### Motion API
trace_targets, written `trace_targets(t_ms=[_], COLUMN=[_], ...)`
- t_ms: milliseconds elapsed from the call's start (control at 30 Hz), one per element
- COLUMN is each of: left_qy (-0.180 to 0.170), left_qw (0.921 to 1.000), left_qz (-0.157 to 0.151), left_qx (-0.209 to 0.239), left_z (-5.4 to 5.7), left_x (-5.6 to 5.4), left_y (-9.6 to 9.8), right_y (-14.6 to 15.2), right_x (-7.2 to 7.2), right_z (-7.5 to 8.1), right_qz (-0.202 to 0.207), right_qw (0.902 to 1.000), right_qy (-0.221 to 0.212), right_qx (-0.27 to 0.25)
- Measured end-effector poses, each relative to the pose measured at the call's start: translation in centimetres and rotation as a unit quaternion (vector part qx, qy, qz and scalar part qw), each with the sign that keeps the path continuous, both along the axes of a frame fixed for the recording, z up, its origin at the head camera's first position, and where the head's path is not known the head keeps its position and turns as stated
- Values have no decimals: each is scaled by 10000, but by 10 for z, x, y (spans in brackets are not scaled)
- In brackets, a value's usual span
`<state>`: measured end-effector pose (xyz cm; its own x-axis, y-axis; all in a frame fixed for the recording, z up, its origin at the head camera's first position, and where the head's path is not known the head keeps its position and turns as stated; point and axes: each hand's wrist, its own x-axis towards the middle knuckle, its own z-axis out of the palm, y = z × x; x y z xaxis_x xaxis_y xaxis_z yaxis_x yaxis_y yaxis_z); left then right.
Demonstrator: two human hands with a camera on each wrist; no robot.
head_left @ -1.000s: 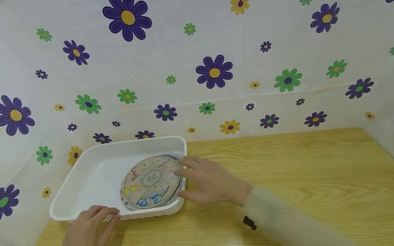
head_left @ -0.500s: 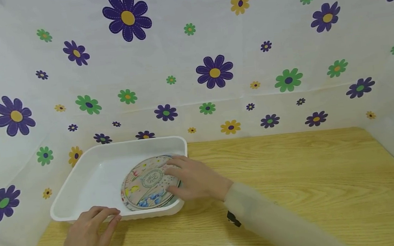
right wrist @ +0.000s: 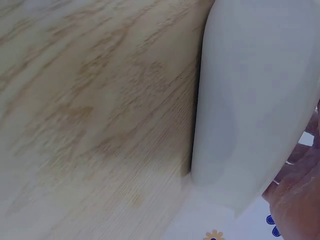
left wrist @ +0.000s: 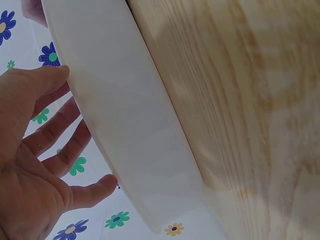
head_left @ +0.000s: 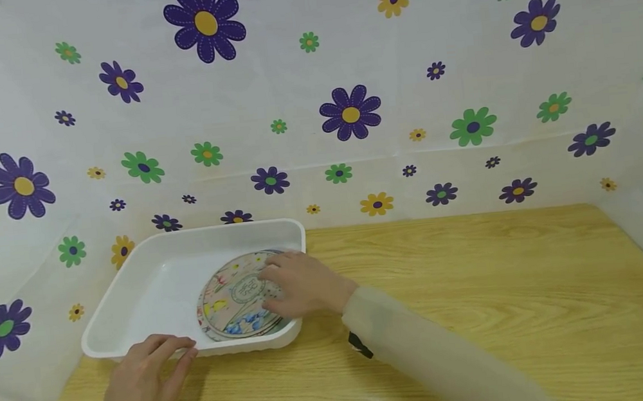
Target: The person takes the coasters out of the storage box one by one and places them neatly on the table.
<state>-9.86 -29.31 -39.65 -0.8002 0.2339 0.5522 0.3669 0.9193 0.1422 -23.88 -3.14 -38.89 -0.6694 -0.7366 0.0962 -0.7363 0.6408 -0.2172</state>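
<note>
A white rectangular tray (head_left: 151,307) with raised walls stands at the left of the table. Flat round discs printed with flowers lie stacked in its right half, the top disc (head_left: 229,303) pale pink with an oval emblem in its middle. My right hand (head_left: 301,286) reaches over the tray's right wall, its spread fingers over the right part of the top disc and hiding it. At the tray's near wall, my left hand (head_left: 141,379) rests its fingertips on the rim. In the left wrist view, the loosely bent fingers (left wrist: 55,135) stand apart along that rim.
The wood-grain table (head_left: 482,301) stretches right of the tray. A white sheet with printed flowers (head_left: 392,90) hangs behind and at both sides, close to the tray's far wall. A small black object (head_left: 360,345) sits at the right sleeve.
My right hand has moved left, from the tray's right rim to over the top disc. The left hand stays at the near rim, and the tray and discs keep their place.
</note>
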Motion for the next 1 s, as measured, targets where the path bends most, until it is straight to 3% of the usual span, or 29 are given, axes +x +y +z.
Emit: trace_targets(t_ms=[167, 633, 767, 1000], left_qy=[-30, -31, -132, 35], left_qw=[10000, 10000, 9999, 10000], left_qz=[8, 9, 45, -19], left_qx=[4, 27, 17, 50], left_z=[-1, -1, -1, -3], left_x=[0, -1, -1, -2], left_y=[-1, -2, -2, -2], right_y=[-11, -29, -30, -29], right_x=[-4, -6, -6, -6], right_z=[-2, -1, -2, -7], right_qz=[-436, -835, -867, -1087], right_qw=[9972, 9814, 9823, 9875], right_qy=[-293, 42, 155, 282], right_qx=[536, 1728, 1652, 1102])
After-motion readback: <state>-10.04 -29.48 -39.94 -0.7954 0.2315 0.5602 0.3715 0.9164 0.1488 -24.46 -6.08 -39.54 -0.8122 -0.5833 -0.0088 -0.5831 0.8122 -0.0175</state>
